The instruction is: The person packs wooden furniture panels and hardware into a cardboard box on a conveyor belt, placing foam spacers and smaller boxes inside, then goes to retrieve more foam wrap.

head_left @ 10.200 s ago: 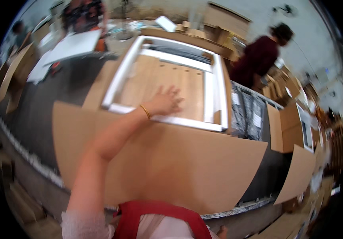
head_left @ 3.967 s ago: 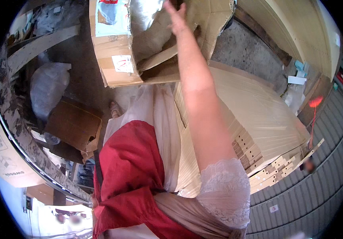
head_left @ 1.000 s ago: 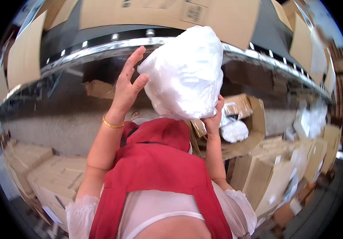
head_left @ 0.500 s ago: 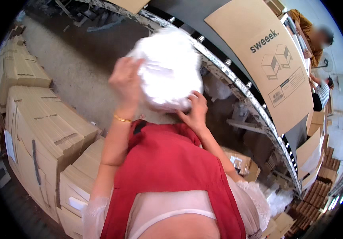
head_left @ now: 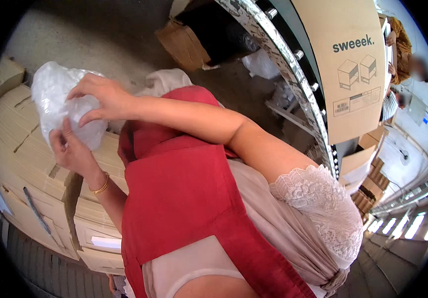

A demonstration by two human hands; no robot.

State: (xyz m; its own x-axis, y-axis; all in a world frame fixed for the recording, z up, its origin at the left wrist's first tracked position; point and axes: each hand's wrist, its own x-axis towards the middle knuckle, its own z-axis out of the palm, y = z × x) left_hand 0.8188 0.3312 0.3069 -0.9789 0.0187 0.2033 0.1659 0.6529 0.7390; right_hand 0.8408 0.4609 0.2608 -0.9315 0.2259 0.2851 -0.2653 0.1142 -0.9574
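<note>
A crinkled, translucent white plastic bag (head_left: 52, 94) is at the far left, over stacked flat cardboard. What it contains cannot be made out. My right hand (head_left: 102, 97) reaches across my body, its thumb and fingers curved round the bag's near right side. Lower down, my left hand (head_left: 72, 151), with gold bangles at the wrist, has its thumb and bent fingers closed at the bag's lower edge. Part of the plastic lies between the two hands.
Tall stacks of flat cardboard (head_left: 20, 134) stand at the left. On the right runs a roller conveyor (head_left: 293, 59) bearing a large printed carton (head_left: 345, 74). Beyond it is a person in a brown top (head_left: 400, 42). An open carton (head_left: 181, 44) sits on the floor.
The plastic bag has moved from in front of me to the left, over the cardboard stacks, with both hands at it. My body and view have turned left.
</note>
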